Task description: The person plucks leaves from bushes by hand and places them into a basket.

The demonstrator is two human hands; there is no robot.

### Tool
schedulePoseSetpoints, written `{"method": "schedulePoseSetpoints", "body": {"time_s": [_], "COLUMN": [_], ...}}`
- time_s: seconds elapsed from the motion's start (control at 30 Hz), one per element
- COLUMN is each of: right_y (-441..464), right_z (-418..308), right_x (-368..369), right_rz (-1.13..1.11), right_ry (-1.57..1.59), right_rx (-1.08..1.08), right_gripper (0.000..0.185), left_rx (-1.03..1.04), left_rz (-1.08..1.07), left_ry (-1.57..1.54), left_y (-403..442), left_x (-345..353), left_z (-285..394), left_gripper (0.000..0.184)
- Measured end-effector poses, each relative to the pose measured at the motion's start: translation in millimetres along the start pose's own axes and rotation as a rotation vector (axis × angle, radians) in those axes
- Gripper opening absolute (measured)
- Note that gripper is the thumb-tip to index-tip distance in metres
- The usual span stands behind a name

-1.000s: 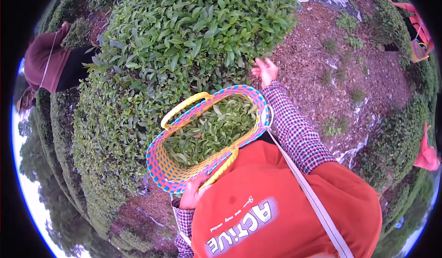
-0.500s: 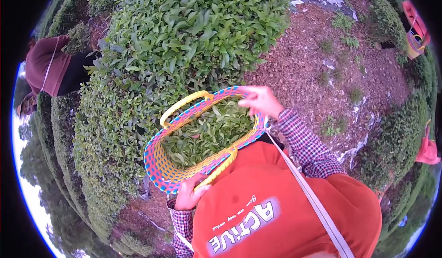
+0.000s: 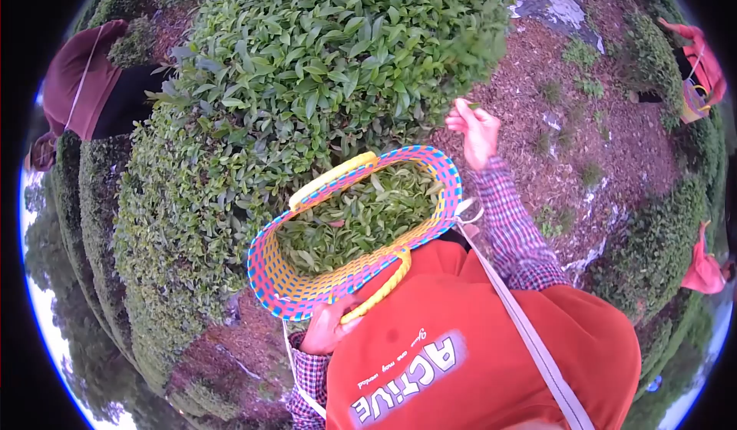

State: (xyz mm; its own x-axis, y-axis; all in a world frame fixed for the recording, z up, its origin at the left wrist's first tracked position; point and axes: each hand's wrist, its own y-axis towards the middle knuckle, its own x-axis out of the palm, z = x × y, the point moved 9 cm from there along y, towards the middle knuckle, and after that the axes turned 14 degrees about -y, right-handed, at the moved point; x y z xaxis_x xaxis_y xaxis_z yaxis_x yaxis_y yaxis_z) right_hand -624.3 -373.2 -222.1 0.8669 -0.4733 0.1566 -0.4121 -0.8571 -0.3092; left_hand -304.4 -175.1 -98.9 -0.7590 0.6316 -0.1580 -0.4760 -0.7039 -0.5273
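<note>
A woven basket [image 3: 263, 282] in pink, yellow and blue hangs at my front, with loose green leaves [image 3: 361, 215] inside. My left hand [image 3: 326, 329] grips the basket's near side beside its yellow handle [image 3: 381, 292]; some fingers are hidden. Beyond the basket's right end, my right hand [image 3: 476, 130] is raised over bare ground, fingers pinched. A small bit of green leaf [image 3: 474, 106] shows at its fingertips. Just left of that hand grows a dense leafy bush [image 3: 345, 54], its right edge blurred.
A strap [image 3: 530, 330] runs from the basket over my red top. Brown littered ground [image 3: 568, 153] lies to the right, with more bushes [image 3: 652, 223] beyond. One person in maroon [image 3: 80, 84] bends at the left; people in pink [image 3: 702, 61] stand at the far right.
My right hand has moved from the basket's rim up and right, out beside the bush. The basket has shifted slightly right, my left hand still at its near side.
</note>
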Motion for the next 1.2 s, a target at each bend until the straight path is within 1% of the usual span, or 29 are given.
{"method": "schedulePoseSetpoints", "body": {"time_s": [0.03, 0.1, 0.13, 0.17, 0.23, 0.3, 0.37, 0.4, 0.47, 0.5, 0.57, 0.63, 0.7, 0.77, 0.8, 0.9, 0.93, 1.07, 1.17, 1.2], "right_y": [-14, -59, -90, -103, -46, -2, 26, 30, 35, 41, 44, 62, 80, 95, 92, 88, 80, 65, 79, 83], "right_z": [-21, -40, -12, -11, 1, 26, 83, 91, 91, 68, 23, -25, -31, -23, -29, -22, -10, -24, -10, -9], "right_x": [1, 47, 63, 75, 30, -34, -78, -81, -91, -86, -68, -50, -26, -9, -5, -24, -24, -23, -26, -21], "right_rz": [-0.028, -0.539, -0.789, -0.957, -0.428, -0.11, -0.014, 0.028, 0.123, 0.14, 0.169, 0.298, 0.219, -0.05, -0.072, 0.041, -0.09, -0.069, -0.085, -0.076], "right_ry": [-0.008, -0.029, -0.526, -0.848, -0.695, -0.686, -0.609, -0.572, -0.493, -0.502, -0.517, -0.877, -1.121, -1.255, -1.24, -1.102, -0.966, -1.357, -1.412, -1.395], "right_rx": [-0.031, -0.176, 0.098, -0.137, -0.337, 0.089, 0.259, 0.259, 0.252, 0.135, -0.09, -0.63, -0.759, -0.436, -0.413, -0.338, -0.169, -0.743, -0.556, -0.558], "right_gripper": [0.015, 0.018, 0.025, 0.03, 0.03, 0.029, 0.027, 0.029, 0.033, 0.038, 0.05, 0.063, 0.071, 0.074, 0.072, 0.069, 0.07, 0.069, 0.07, 0.066], "left_rx": [0.019, 0.063, 0.133, 0.057, -0.087, -0.091, -0.061, -0.05, 0.039, 0.088, 0.044, 0.006, 0.023, 0.033, 0.041, 0.072, 0.082, 0.104, 0.043, 0.056], "left_rz": [0.005, 0.031, 0.047, 0.041, 0.043, 0.044, 0.056, 0.075, 0.19, 0.242, 0.279, 0.305, 0.353, 0.379, 0.388, 0.406, 0.408, 0.422, 0.365, 0.341], "left_ry": [0.009, 0.022, -0.038, -0.017, 0.027, 0.065, 0.073, 0.15, 0.198, 0.22, 0.159, 0.134, 0.15, 0.151, 0.144, 0.126, 0.122, 0.123, 0.123, 0.135], "left_y": [1, 5, 7, 6, 5, -3, -4, -7, -13, -16, -22, -26, -27, -28, -28, -27, -27, -25, -19, -16], "left_x": [-5, -14, -19, -23, -29, -33, -33, -35, -41, -41, -40, -36, -36, -35, -34, -34, -33, -35, -35, -35], "left_z": [-1, -4, 9, 8, -1, -17, -23, -25, -17, -13, -26, -33, -32, -31, -32, -29, -28, -19, -19, -15], "left_gripper": [0.037, 0.036, 0.031, 0.033, 0.036, 0.033, 0.034, 0.038, 0.04, 0.042, 0.042, 0.04, 0.038, 0.036, 0.035, 0.033, 0.033, 0.03, 0.03, 0.03]}}
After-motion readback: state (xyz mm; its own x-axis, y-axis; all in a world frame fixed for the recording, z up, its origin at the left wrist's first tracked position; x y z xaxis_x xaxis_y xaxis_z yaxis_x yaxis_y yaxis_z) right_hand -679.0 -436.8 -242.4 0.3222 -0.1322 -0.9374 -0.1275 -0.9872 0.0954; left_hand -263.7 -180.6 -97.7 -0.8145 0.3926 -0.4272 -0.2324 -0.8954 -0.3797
